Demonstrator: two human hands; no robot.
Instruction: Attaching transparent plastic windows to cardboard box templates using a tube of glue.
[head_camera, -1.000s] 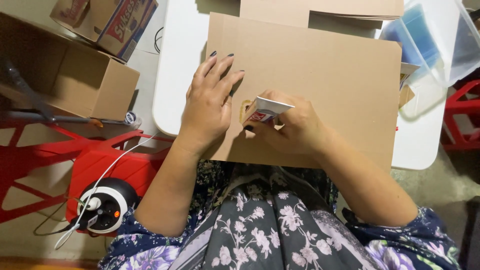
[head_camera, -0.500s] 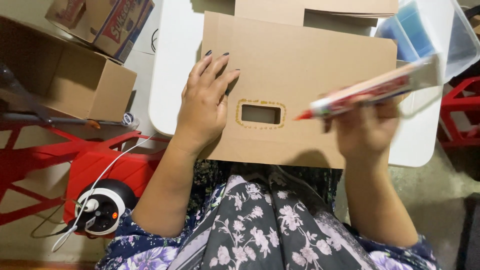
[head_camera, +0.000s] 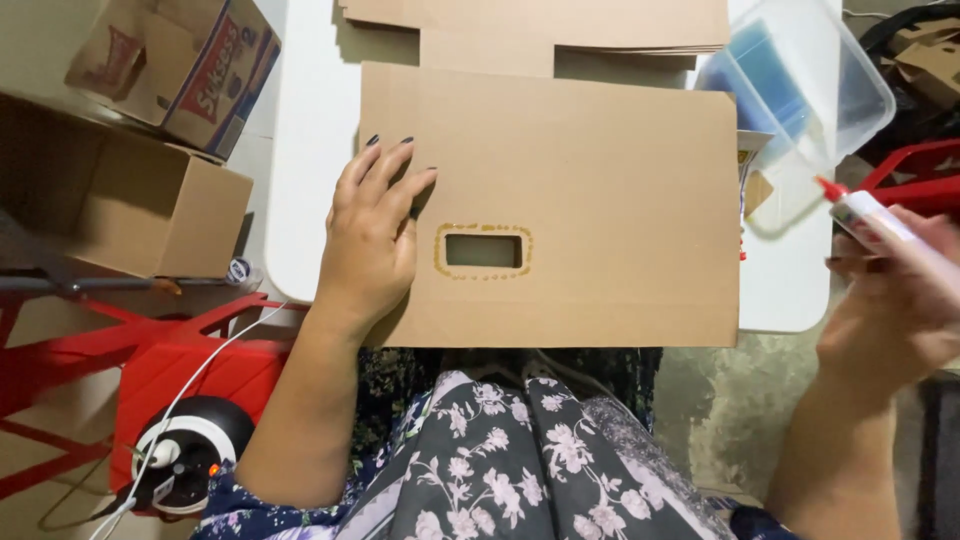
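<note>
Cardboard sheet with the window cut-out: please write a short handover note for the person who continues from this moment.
Left hand: flat on the cardboard sheet, pressing it onto the white table, beside the rectangular cut-out.
Right hand: off the table's right edge, fingers closed on a glue tube, red tip up.
Done: glue line visible all around the cut-out.
Left: nothing covers the opening yet. More sheets lie stacked behind.

The cardboard sheet (head_camera: 600, 180) is brown. The desk (head_camera: 310, 180) is white. The glue tube (head_camera: 890, 235) is white with a red tip.
</note>
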